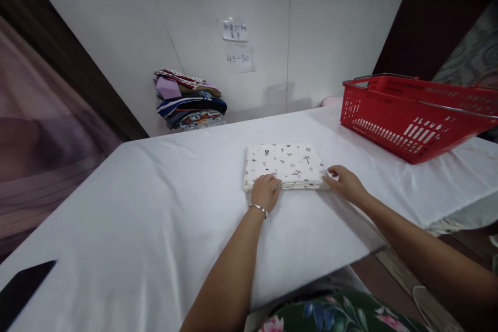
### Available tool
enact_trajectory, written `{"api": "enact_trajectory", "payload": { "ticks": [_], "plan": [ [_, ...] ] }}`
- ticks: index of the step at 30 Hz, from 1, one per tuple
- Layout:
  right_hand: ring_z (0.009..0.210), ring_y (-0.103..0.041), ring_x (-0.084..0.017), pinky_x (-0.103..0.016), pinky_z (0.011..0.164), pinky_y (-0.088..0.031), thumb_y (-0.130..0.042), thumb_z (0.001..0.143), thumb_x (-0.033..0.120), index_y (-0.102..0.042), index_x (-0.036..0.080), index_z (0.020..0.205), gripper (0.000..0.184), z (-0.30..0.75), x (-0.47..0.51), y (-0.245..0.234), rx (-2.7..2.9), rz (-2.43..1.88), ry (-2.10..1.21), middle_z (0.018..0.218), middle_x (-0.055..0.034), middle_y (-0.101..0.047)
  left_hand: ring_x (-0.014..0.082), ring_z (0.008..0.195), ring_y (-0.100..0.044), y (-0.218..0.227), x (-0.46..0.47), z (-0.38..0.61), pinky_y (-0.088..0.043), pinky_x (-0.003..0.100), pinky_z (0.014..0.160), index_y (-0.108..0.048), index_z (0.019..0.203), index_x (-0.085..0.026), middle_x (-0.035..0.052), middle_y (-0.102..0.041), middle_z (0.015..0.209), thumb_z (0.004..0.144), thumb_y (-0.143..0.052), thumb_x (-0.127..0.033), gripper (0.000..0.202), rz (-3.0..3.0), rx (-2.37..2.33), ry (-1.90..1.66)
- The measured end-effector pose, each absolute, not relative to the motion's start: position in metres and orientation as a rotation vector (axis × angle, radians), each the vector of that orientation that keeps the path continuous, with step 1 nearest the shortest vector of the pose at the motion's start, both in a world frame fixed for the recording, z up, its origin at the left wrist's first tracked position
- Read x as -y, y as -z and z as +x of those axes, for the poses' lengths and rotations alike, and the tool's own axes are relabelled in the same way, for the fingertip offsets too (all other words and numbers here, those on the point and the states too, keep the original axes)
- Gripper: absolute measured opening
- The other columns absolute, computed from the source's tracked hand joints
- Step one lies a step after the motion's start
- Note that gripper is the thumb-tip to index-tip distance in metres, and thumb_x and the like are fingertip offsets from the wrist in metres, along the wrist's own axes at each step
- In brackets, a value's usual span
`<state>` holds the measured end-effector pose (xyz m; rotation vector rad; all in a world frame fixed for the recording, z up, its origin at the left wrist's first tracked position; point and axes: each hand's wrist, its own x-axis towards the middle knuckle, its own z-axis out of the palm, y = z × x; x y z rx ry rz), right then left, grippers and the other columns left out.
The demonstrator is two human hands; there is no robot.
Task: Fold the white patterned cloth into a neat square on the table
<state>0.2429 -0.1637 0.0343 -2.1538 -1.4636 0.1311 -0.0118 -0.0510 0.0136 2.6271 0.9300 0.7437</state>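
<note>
A folded white cloth (pixel 286 163) with small grey prints lies flat on the white-covered table (pixel 155 207). My left hand (pixel 265 191), with a silver bracelet on the wrist, rests at the cloth's near left corner, its fingers curled onto the edge. At the near right corner my right hand (pixel 344 181) pinches the folded edge with its fingertips. Both forearms reach in from the lower right.
A red plastic basket (pixel 412 114) with metal handles stands at the table's right. A stack of folded coloured cloths (pixel 190 99) sits against the back wall under two paper labels (pixel 235 41). A dark flat object (pixel 21 290) lies at the table's near left corner.
</note>
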Motion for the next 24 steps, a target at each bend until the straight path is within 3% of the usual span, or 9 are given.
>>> {"api": "enact_trajectory", "payload": {
  "ticks": [2, 5, 10, 16, 24],
  "plan": [
    [0.105, -0.053, -0.025, -0.039, 0.079, -0.047, -0.047, 0.082, 0.040, -0.054, 0.020, 0.112, 0.036, 0.237, 0.165, -0.030, 1.649, -1.936, 0.094, 0.117, -0.0102, -0.057, 0.0192, 0.095, -0.049, -0.013, 0.051, -0.012, -0.039, 0.035, 0.085, -0.063, 0.097, -0.025, 0.0022, -0.059, 0.097, 0.076, -0.058, -0.018, 0.023, 2.628, -0.933, -0.737],
    [0.121, -0.042, -0.024, -0.044, 0.095, -0.039, -0.043, 0.087, 0.036, -0.045, 0.022, 0.125, 0.041, 0.232, 0.168, -0.018, 1.979, -1.724, 0.129, 0.130, -0.0090, -0.048, 0.0194, 0.095, -0.049, -0.012, 0.051, -0.012, -0.039, 0.035, 0.084, -0.063, 0.097, -0.024, 0.0023, -0.060, 0.097, 0.076, -0.058, -0.019, 0.022, 2.630, -0.930, -0.747],
    [0.126, -0.035, -0.025, -0.047, 0.098, -0.038, -0.043, 0.087, 0.034, -0.031, 0.026, 0.135, 0.050, 0.236, 0.171, 0.002, 2.096, -1.677, 0.136, 0.138, -0.0062, -0.039, 0.0179, 0.093, -0.051, -0.012, 0.047, -0.018, -0.038, 0.033, 0.083, -0.064, 0.093, -0.023, 0.0022, -0.061, 0.096, 0.079, -0.055, -0.024, 0.016, 2.603, -0.919, -0.770],
    [0.127, -0.034, -0.025, -0.047, 0.100, -0.037, -0.044, 0.086, 0.031, -0.027, 0.031, 0.137, 0.054, 0.242, 0.169, 0.011, 2.091, -1.608, 0.122, 0.139, -0.0022, -0.037, 0.0145, 0.076, -0.052, -0.018, 0.032, -0.040, -0.039, 0.030, 0.076, -0.063, 0.067, -0.019, 0.0024, -0.061, 0.074, 0.085, -0.047, -0.028, 0.026, 2.451, -1.246, -0.894],
    [0.131, -0.026, -0.022, -0.045, 0.106, -0.028, -0.041, 0.088, 0.035, -0.032, 0.027, 0.136, 0.049, 0.245, 0.169, 0.017, 2.028, -1.625, -0.039, 0.140, -0.0020, -0.035, 0.0144, 0.081, -0.054, -0.012, 0.024, -0.053, -0.042, 0.027, 0.078, -0.064, 0.070, -0.020, 0.0022, -0.062, 0.084, 0.077, -0.053, -0.030, 0.016, 1.941, -1.542, -1.099]
  ]
}}
